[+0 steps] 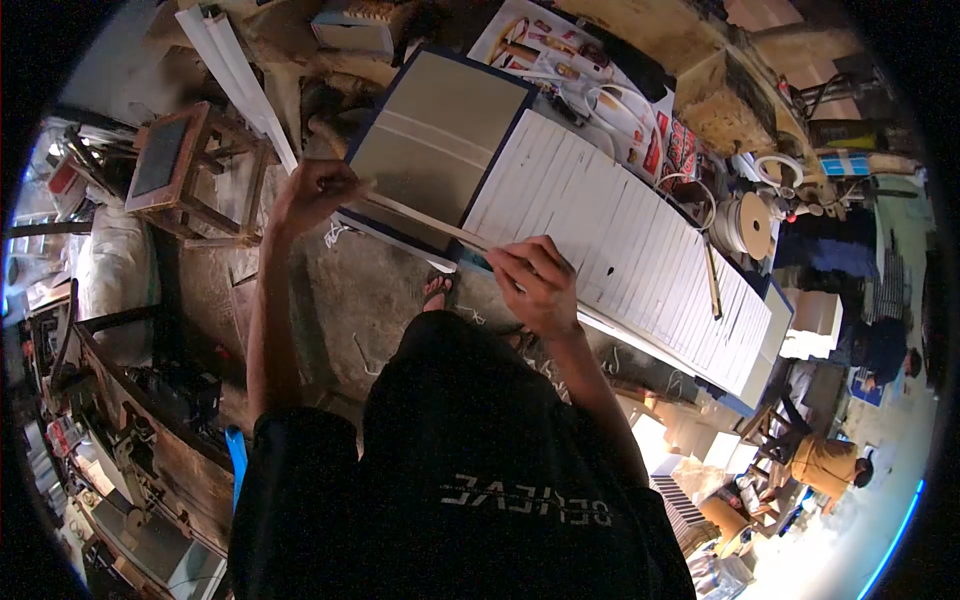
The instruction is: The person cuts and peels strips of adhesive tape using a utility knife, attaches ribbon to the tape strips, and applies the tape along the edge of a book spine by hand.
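Observation:
A pale narrow strip (pixel 425 219) stretches between my two hands along the near edge of a blue-edged board (pixel 427 105). My left hand (pixel 315 192) is closed, its fingers pinching the strip's far-left end beside the board's corner. My right hand (pixel 537 285) is also closed, thumb and fingers pinched on the other end, next to a row of white slats (pixel 600 215). The slats lie side by side across the long board and have dark marks on them. Whether the strip is tape, ribbon or paper I cannot tell.
A pencil-like stick (pixel 713 280) lies on the slats. Beyond them are a spool (pixel 742 224) and a printed sheet (pixel 570 60) with tools. A wooden stool (pixel 190 175) and long white strips (pixel 237 80) stand left. A person in an orange top (pixel 822 465) is at far right.

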Demonstrator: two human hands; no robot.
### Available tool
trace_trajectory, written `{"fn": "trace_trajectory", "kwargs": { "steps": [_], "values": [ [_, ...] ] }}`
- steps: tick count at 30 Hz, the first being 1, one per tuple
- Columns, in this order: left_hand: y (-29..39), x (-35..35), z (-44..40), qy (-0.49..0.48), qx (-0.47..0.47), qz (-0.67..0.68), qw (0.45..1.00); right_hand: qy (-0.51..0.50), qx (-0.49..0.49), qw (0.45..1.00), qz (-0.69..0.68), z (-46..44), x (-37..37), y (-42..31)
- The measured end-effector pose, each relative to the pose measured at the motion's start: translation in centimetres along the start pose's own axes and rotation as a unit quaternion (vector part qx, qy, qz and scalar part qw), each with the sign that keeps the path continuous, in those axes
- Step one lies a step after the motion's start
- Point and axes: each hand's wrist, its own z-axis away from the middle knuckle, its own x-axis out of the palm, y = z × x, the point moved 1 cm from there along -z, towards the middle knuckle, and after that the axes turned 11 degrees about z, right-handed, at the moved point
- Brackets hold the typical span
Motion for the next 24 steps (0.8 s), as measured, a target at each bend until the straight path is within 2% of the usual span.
{"fn": "trace_trajectory", "kwargs": {
  "steps": [1, 5, 7, 10, 14, 17, 19, 20, 22, 24],
  "values": [
    [0.2, -0.2, 0.0, -0.024, 0.028, -0.034, 0.999, 0.007, 0.001, 1.0, 0.005, -0.2, 0.1, -0.2],
    [-0.3, -0.3, -0.1, -0.025, 0.043, -0.067, 0.997, 0.014, 0.002, 1.0, 0.028, -1.0, 0.5, -0.7],
    [-0.3, -0.2, 0.0, -0.035, -0.006, -0.014, 0.999, 0.013, 0.006, 1.0, 0.022, -1.1, 0.6, -0.9],
    [-1.5, 0.4, 0.0, -0.017, -0.019, 0.059, 0.998, 0.007, 0.016, 1.0, 0.014, -1.1, 0.8, -0.9],
    [-2.0, 0.6, -0.2, -0.009, -0.023, 0.052, 0.998, 0.008, 0.006, 1.0, 0.013, -1.3, 1.0, -1.2],
    [-2.0, 0.3, -0.4, -0.027, -0.007, 0.009, 1.0, 0.024, -0.038, 0.998, 0.047, -1.6, 0.8, -1.4],
    [-0.8, 0.5, -0.5, -0.02, -0.001, -0.089, 0.996, 0.019, -0.033, 0.998, 0.05, -0.9, 1.3, -1.1],
    [-1.0, 0.8, -0.5, -0.021, 0.0, -0.089, 0.996, 0.017, -0.031, 0.998, 0.052, -0.6, 1.5, -1.0],
    [-1.9, 1.4, -0.4, 0.012, -0.049, -0.023, 0.998, 0.02, -0.041, 0.997, 0.058, -0.4, 1.7, -1.0],
    [-3.1, 1.9, -0.5, 0.026, -0.073, -0.023, 0.997, 0.026, -0.054, 0.996, 0.063, -0.3, 1.7, -1.0]
  ]
}}
